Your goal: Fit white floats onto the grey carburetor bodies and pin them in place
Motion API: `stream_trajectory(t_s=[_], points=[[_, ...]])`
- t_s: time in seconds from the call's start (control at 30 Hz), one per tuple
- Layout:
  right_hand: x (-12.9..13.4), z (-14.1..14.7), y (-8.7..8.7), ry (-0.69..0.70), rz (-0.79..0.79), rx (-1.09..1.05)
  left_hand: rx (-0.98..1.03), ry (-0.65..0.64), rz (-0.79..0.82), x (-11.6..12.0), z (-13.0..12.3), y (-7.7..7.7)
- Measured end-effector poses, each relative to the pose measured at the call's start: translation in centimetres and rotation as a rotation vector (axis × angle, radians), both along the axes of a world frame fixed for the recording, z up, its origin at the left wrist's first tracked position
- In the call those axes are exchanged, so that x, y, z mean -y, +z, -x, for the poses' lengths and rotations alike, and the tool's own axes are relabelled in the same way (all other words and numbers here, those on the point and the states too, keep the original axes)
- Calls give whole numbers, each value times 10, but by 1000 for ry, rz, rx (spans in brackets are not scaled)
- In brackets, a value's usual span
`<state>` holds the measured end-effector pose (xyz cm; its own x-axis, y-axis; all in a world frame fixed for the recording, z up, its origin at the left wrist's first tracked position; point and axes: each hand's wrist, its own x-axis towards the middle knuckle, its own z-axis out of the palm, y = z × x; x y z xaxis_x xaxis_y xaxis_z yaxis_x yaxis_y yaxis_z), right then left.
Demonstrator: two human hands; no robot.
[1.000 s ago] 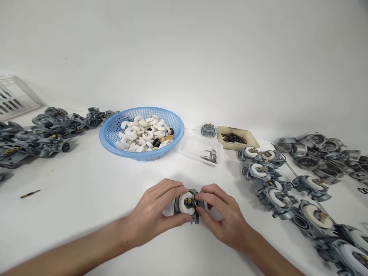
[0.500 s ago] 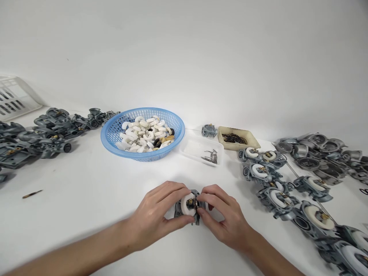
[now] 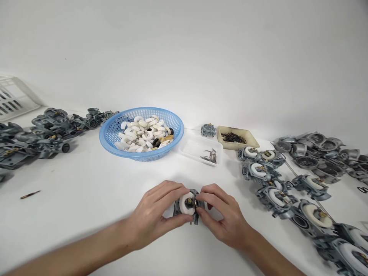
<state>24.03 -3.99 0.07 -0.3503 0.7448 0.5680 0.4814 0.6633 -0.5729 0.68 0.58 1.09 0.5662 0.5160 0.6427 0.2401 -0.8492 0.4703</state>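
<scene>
A small grey metal carburetor body (image 3: pixel 188 205) with a white ring-shaped float on top rests on the white table (image 3: pixel 86 191) in front of me. My left hand (image 3: pixel 155 216) grips it from the left, thumb under and fingers over its far side. My right hand (image 3: pixel 222 216) pinches its right side at the brass hinge of the float. Both hands hide most of the body.
A blue basket (image 3: pixel 141 132) of white floats stands behind. A clear tray (image 3: pixel 201 150) of metal pins and a beige tray (image 3: pixel 237 138) of dark rings lie right of it. Bare carburetor bodies (image 3: pixel 37 136) are piled left, bodies with floats (image 3: pixel 287 191) right. A small brass pin (image 3: pixel 30 194) lies left.
The hands and the carburetor body stay in nearly the same spot; only the fingers shift slightly on the float.
</scene>
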Motion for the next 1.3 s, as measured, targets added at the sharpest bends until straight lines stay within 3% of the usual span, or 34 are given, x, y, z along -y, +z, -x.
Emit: stream_trajectory(t_s=[0.47,1.3], points=[[1,-1,-2,-13,-36,10,119,54,-51,2,0,10],[4,1,-2,12,-83,-7,45,-30,1,4,0,-1]])
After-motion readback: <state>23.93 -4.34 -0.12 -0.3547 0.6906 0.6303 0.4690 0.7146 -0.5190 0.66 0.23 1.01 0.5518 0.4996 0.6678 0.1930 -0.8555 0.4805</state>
